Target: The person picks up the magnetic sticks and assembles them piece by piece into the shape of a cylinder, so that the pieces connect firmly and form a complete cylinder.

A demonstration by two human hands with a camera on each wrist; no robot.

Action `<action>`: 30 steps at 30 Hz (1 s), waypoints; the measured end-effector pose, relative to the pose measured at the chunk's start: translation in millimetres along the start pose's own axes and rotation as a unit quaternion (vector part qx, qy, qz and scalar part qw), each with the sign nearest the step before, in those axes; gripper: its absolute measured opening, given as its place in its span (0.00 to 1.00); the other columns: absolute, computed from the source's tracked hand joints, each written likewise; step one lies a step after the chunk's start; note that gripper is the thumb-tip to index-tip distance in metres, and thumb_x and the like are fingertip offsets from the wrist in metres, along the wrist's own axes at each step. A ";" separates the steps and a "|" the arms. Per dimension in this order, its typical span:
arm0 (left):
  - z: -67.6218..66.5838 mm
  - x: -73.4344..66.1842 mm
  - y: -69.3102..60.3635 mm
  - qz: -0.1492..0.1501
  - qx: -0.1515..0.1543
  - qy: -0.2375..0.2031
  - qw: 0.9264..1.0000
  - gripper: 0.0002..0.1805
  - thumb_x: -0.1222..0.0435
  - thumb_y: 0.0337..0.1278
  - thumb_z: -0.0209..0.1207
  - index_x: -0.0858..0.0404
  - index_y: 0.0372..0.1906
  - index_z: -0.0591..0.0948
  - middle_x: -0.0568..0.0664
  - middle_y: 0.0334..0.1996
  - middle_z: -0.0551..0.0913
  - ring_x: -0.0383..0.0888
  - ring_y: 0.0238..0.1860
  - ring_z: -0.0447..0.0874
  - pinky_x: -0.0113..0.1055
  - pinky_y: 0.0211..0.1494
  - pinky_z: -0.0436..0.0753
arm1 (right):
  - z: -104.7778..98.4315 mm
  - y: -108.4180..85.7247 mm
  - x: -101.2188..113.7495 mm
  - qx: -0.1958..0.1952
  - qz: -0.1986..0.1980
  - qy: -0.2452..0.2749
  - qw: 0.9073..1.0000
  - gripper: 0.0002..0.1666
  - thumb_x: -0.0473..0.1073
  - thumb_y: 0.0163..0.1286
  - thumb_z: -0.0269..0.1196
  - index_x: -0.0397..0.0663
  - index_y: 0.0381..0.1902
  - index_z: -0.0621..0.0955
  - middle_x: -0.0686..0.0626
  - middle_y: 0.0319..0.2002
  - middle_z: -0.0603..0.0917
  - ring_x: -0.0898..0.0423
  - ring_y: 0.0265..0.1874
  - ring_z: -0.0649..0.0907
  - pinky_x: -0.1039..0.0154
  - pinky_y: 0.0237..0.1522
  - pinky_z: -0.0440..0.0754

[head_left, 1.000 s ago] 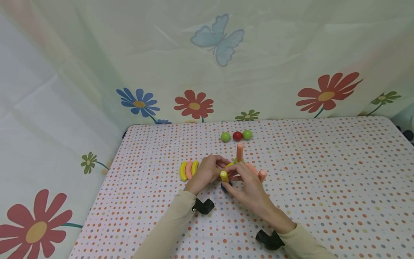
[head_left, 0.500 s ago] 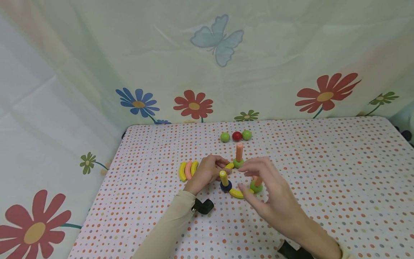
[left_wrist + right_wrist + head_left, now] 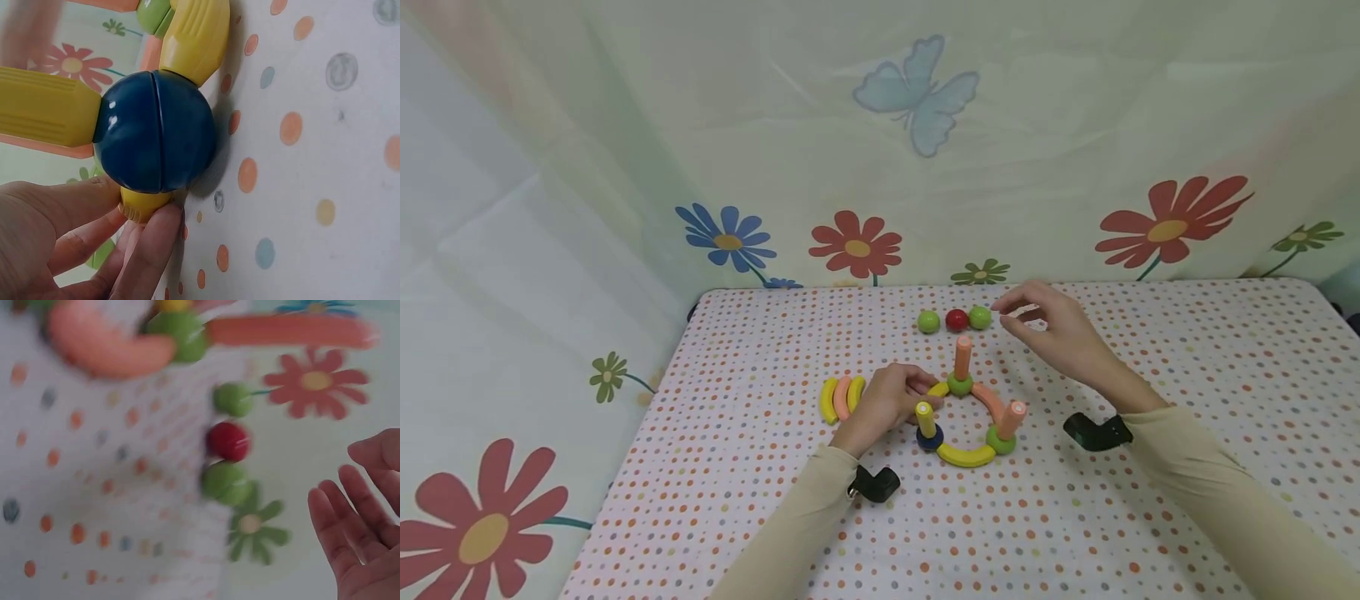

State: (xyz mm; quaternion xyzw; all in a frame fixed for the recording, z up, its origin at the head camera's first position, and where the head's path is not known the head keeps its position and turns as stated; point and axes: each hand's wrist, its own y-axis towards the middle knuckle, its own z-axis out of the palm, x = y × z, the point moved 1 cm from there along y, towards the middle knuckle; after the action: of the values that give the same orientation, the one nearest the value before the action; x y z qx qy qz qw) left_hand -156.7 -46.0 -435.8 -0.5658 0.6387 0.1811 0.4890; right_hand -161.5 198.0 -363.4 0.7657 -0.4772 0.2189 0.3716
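A ring of toy building pieces lies on the table. Its joints are a dark blue ball (image 3: 929,439) and two green balls, one at the back (image 3: 959,384) and one at the right (image 3: 1001,440). Curved yellow (image 3: 966,456) and salmon (image 3: 988,402) sticks link them. From the blue ball rises a yellow stick (image 3: 925,417); salmon sticks stand on the green balls. My left hand (image 3: 891,396) pinches the curved yellow stick (image 3: 142,205) beside the blue ball, partly hiding it. My right hand (image 3: 1060,333) holds nothing, its fingers relaxed close to a loose green ball (image 3: 980,317).
Left of my left hand lie loose curved sticks, two yellow (image 3: 828,401) and one salmon (image 3: 842,397). Along the back sit a red ball (image 3: 957,320) and another green ball (image 3: 928,322). A flowered curtain (image 3: 775,125) hangs behind the dotted table (image 3: 737,433).
My right hand has let go of the yellow stick on the blue ball and moved right, then back toward the loose balls. My left hand has stayed in place.
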 end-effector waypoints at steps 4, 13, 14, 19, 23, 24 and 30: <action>1.7 -2.7 -1.1 0.003 0.005 -0.002 1.000 0.16 0.67 0.60 0.74 0.64 0.52 0.88 0.47 0.35 0.84 0.39 0.31 0.82 0.31 0.32 0.86 | 15.0 13.7 -30.7 0.072 0.018 -0.026 0.997 0.20 0.25 0.71 0.63 0.29 0.60 0.79 0.31 0.61 0.76 0.32 0.62 0.77 0.38 0.60 0.80; 3.5 -3.8 -5.0 0.013 0.007 0.005 1.000 0.16 0.66 0.61 0.74 0.64 0.52 0.88 0.47 0.35 0.83 0.39 0.30 0.81 0.30 0.30 0.85 | 34.0 22.2 -56.5 0.123 0.045 -0.044 0.990 0.21 0.25 0.71 0.65 0.26 0.61 0.79 0.30 0.59 0.77 0.32 0.58 0.79 0.38 0.60 0.80; 3.3 -3.4 -4.9 0.012 0.007 0.006 1.000 0.16 0.66 0.61 0.74 0.64 0.52 0.88 0.46 0.35 0.83 0.38 0.30 0.81 0.30 0.30 0.85 | 35.3 21.4 -57.6 0.123 0.048 -0.046 0.990 0.20 0.26 0.71 0.65 0.27 0.60 0.79 0.30 0.58 0.77 0.33 0.57 0.80 0.39 0.59 0.81; 1.2 -1.9 -5.3 0.011 0.004 0.009 1.000 0.16 0.66 0.61 0.74 0.64 0.52 0.88 0.46 0.35 0.83 0.38 0.31 0.81 0.30 0.31 0.85 | 39.1 14.6 -61.8 0.134 0.073 -0.052 0.987 0.21 0.30 0.71 0.68 0.30 0.60 0.80 0.33 0.53 0.78 0.35 0.52 0.82 0.41 0.55 0.83; -0.7 -1.2 -4.8 0.009 0.002 0.007 1.000 0.16 0.67 0.60 0.74 0.64 0.52 0.88 0.47 0.36 0.83 0.39 0.32 0.81 0.30 0.32 0.86 | 38.3 10.0 -61.3 0.133 0.091 -0.048 0.986 0.21 0.33 0.69 0.71 0.32 0.58 0.81 0.35 0.52 0.79 0.35 0.53 0.83 0.42 0.56 0.84; -1.1 -1.0 -4.4 0.009 0.001 0.007 1.000 0.15 0.67 0.60 0.74 0.64 0.52 0.88 0.47 0.36 0.83 0.39 0.32 0.81 0.30 0.32 0.86 | 37.4 9.1 -61.0 0.130 0.093 -0.049 0.986 0.21 0.34 0.68 0.72 0.32 0.57 0.82 0.35 0.52 0.79 0.35 0.53 0.83 0.41 0.55 0.84; -1.9 -1.1 -2.6 0.005 -0.002 0.010 1.000 0.15 0.67 0.60 0.74 0.63 0.52 0.88 0.47 0.36 0.83 0.39 0.32 0.81 0.30 0.32 0.86 | 18.1 3.0 -50.3 0.107 0.129 -0.027 0.986 0.23 0.40 0.69 0.74 0.34 0.57 0.83 0.35 0.53 0.84 0.39 0.51 0.85 0.47 0.52 0.86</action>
State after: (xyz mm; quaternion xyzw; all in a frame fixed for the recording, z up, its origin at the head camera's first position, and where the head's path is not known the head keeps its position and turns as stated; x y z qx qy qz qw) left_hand -155.3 -47.6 -433.2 -0.5651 0.6463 0.1789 0.4806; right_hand -187.2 211.7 -408.4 0.7388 -0.5555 0.2941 0.2432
